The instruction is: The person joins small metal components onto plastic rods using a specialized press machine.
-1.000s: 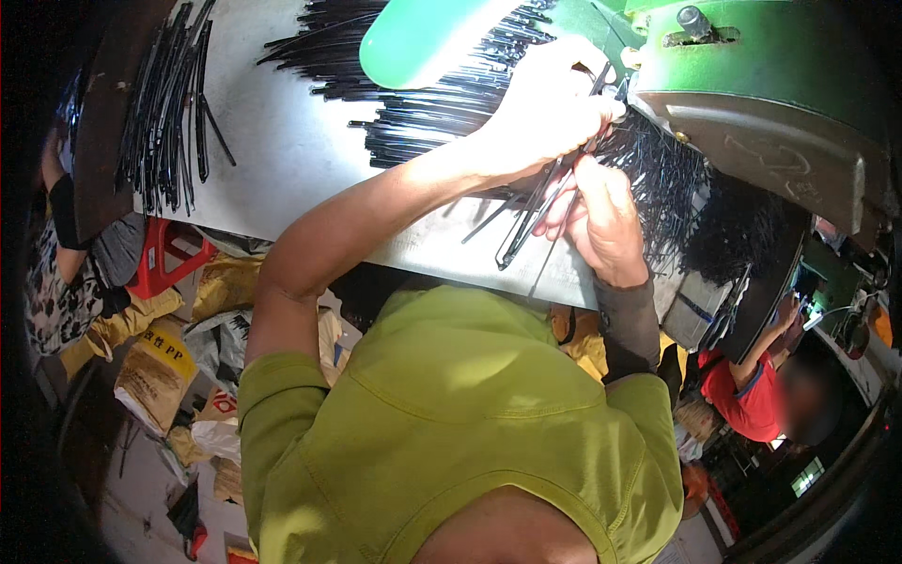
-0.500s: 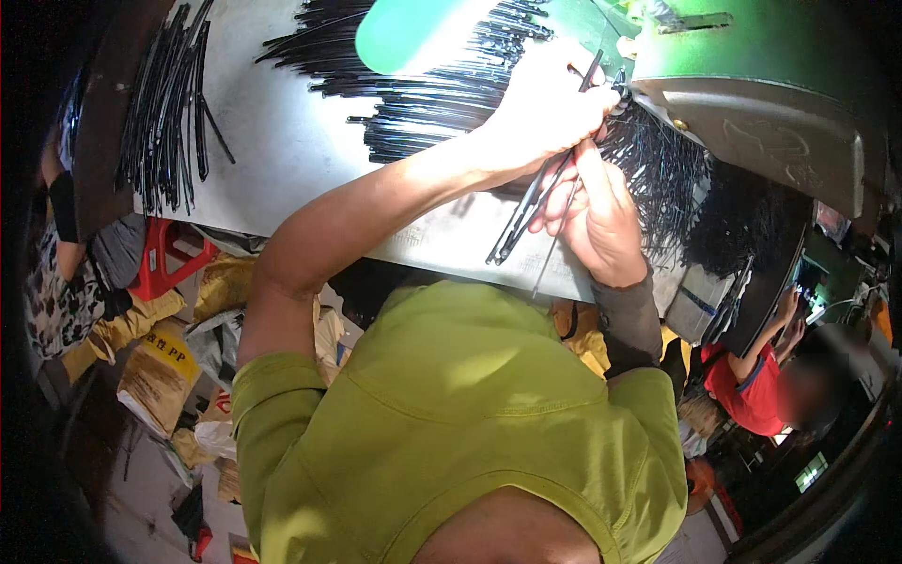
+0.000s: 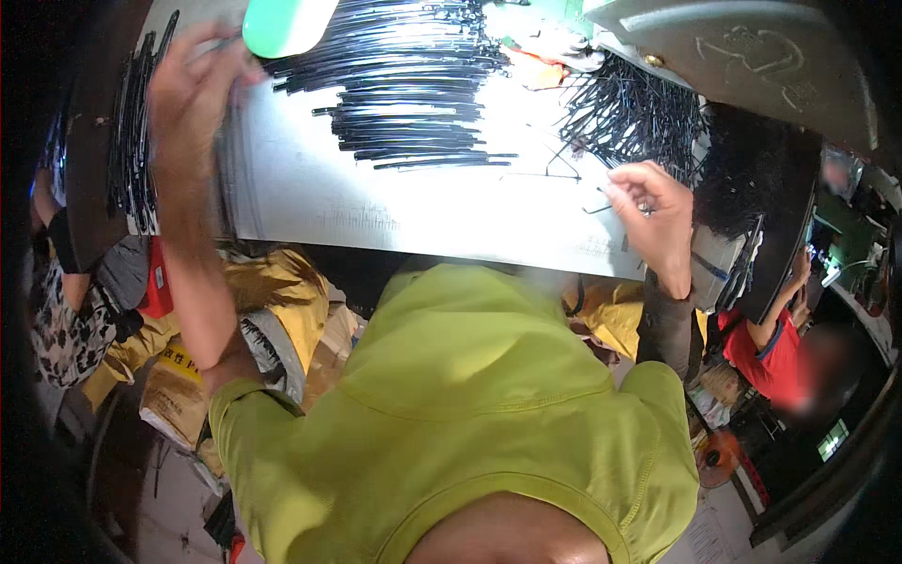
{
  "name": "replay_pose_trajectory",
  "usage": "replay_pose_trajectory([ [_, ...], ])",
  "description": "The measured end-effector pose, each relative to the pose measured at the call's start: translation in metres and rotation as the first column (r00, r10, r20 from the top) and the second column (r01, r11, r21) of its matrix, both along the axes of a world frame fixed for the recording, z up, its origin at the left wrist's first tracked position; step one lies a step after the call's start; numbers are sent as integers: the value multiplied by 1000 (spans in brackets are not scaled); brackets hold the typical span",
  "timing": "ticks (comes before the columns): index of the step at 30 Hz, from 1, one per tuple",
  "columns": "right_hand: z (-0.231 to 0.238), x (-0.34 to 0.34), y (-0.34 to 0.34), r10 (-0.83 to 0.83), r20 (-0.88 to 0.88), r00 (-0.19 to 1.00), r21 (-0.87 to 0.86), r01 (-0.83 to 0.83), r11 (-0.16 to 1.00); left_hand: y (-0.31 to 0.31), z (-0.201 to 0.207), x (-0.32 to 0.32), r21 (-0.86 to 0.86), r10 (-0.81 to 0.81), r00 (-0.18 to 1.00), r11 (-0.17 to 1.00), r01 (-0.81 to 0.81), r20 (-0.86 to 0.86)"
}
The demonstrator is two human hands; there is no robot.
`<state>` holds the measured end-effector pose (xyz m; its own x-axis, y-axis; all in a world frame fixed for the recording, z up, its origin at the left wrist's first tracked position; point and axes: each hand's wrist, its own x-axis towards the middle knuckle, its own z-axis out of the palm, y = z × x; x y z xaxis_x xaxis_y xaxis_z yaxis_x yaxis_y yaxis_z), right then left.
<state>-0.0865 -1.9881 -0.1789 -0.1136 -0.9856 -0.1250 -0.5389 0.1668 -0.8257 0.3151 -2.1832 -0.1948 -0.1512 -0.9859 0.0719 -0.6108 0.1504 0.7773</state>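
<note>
My left hand (image 3: pixel 193 94), smeared by motion, is raised over the left end of the white table (image 3: pixel 310 202). Blurred black rods (image 3: pixel 235 174) hang from its closed fingers, beside a pile of black rods (image 3: pixel 133 141). At the table's right my right hand (image 3: pixel 656 211) has loosely curled fingers, thumb and forefinger apart, with nothing visible between them. Thin bent black strips (image 3: pixel 564 167) lie just left of its fingertips. Beyond it is a tangled heap of thin black strips (image 3: pixel 629 117). A broad stack of black rods (image 3: pixel 413 99) covers the middle of the table.
A green machine housing with a dark grey cover (image 3: pixel 752 56) overhangs the far right. A green translucent guard (image 3: pixel 282 26) juts over the rods. Paper sacks (image 3: pixel 178 399) and a red stool (image 3: pixel 158 282) stand below left. A person in red (image 3: pixel 766 357) sits at right.
My left hand has swung from the machine to the far left with black rods. My right hand has moved right, and the rods it was at are gone from it.
</note>
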Motion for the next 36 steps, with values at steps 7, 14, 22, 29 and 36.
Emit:
replay_pose_trajectory([
  [7,-8,30,-16,322,-275,906,-37,-345,938,69,17,-49,-321,-90,928,923,214,360],
  [14,-22,37,-22,379,-623,685,-143,-575,805,127,-14,-125,-210,-425,853,843,495,304],
  [22,-28,29,-12,228,-543,808,-93,-327,940,134,-22,-122,-219,-445,859,839,499,253],
  [29,-32,26,-8,-106,-102,989,-177,87,980,142,-32,-123,-337,-375,887,826,452,270],
  [36,-36,18,6,-86,-51,995,-23,85,996,143,-30,-126,-265,-360,911,875,405,202],
])
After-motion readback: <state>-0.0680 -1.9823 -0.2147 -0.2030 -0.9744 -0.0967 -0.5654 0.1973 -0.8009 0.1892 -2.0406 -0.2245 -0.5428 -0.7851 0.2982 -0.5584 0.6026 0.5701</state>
